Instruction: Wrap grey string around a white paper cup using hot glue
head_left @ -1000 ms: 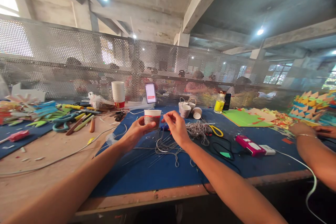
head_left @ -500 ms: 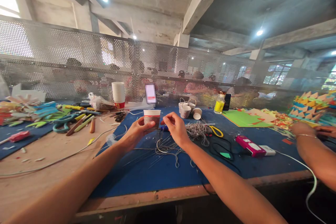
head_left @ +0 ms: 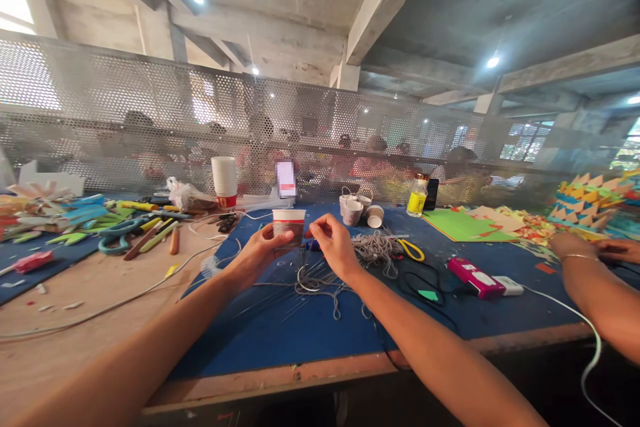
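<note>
In the head view, the left hand gripped a paper cup, fingers wrapped around its side, lifted just above the blue mat. The right hand sat just right of the cup, thumb and forefinger pinched on grey cord (the strand itself too thin to trace). Loose cord lay beneath. Far right, another person's arm rested near a pink box.

Left hand grips paper cup; right hand pinches grey cord.
</note>
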Action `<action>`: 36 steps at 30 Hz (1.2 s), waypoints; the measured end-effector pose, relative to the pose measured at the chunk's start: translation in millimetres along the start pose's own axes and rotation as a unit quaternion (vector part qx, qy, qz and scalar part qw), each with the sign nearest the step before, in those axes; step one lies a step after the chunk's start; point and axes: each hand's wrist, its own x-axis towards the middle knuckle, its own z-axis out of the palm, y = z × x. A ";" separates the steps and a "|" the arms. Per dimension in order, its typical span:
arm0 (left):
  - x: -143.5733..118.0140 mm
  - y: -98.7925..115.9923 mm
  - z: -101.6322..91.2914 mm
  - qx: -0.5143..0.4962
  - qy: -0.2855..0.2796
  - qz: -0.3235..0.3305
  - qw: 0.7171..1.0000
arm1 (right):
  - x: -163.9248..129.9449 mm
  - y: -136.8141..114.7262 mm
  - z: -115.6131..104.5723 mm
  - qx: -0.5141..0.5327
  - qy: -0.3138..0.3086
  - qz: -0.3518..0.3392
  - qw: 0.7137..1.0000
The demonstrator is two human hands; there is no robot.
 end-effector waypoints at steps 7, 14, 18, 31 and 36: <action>1.2 -1.8 -1.9 -0.009 -0.011 -0.005 1.000 | 0.6 0.2 0.1 -0.002 0.004 -0.004 1.000; 1.3 -3.5 -1.9 -0.015 -0.026 -0.004 1.000 | 0.8 0.0 0.0 -0.004 0.005 -0.001 1.000; 1.6 -3.3 -2.3 -0.019 -0.030 -0.010 0.999 | 0.7 1.4 0.2 -0.007 0.005 0.000 1.000; -1.3 -0.8 -2.3 -0.021 -0.055 -0.019 0.998 | 1.5 2.9 -0.9 -0.019 0.010 -0.003 1.000; -2.5 1.3 -1.3 -0.021 -0.068 -0.017 0.997 | 2.5 3.8 -0.2 -0.018 0.010 -0.001 1.000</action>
